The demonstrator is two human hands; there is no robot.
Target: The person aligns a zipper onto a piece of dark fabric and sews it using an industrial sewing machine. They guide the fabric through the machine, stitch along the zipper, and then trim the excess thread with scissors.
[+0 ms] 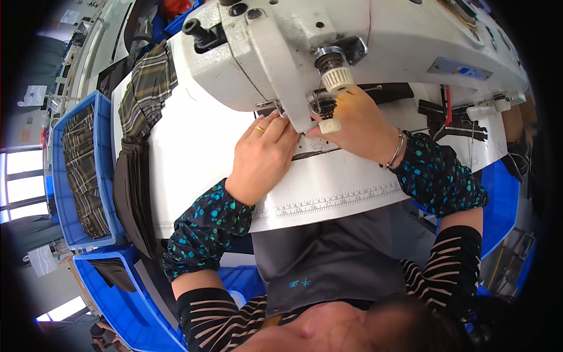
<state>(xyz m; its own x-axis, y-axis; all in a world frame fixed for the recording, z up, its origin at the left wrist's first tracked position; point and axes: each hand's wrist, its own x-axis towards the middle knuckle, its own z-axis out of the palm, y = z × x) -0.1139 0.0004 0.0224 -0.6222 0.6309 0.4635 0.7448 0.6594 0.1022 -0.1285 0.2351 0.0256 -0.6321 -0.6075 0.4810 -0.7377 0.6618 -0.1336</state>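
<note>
Both my hands are close together at the needle area of a white sewing machine (229,76). My left hand (264,152), with a ring on one finger, has its fingers pressed together on dark cloth (319,154); its fingertips are partly hidden beside the presser foot. From the other side my right hand (363,126), wearing a bracelet, reaches in with thumb and fingers drawn together at the cloth. Tension dials (337,79) cover part of its fingers. Another dark cloth piece (399,92) lies behind the right hand.
Left of the machine lie plaid cloth (149,82) and a stack of dark brown pieces (132,193). A blue bin (104,135) of plaid pieces stands beside the table, another blue bin (126,311) nearer me. Dark strips (434,117) and a red-handled tool (448,105) lie right.
</note>
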